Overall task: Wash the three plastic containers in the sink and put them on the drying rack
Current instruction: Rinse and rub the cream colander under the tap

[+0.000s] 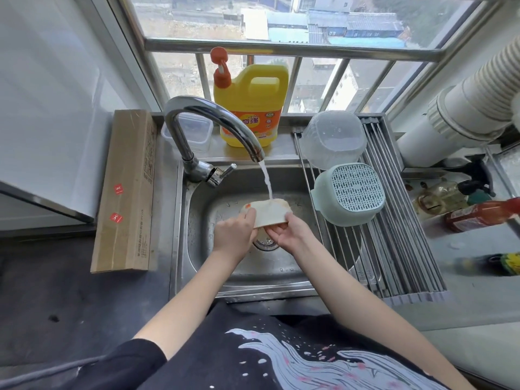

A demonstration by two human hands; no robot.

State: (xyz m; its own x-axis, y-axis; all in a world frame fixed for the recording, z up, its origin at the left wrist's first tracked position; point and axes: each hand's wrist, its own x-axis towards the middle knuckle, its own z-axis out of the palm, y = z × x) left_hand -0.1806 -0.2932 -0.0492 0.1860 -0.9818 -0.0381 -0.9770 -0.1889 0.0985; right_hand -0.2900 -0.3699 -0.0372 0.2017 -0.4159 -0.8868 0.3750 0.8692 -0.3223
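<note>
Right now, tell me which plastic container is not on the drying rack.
The small clear container on the ledge behind the faucet. The clear bowl and green colander sit upside down on the rack.

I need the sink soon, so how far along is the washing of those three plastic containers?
Two look done: a clear container and a green strainer basket sit upside down on the drying rack. In hand: both hands, left and right, hold a white sponge or cloth under the running tap. Left: a clear container on the ledge behind the tap, apparently unwashed.
</note>
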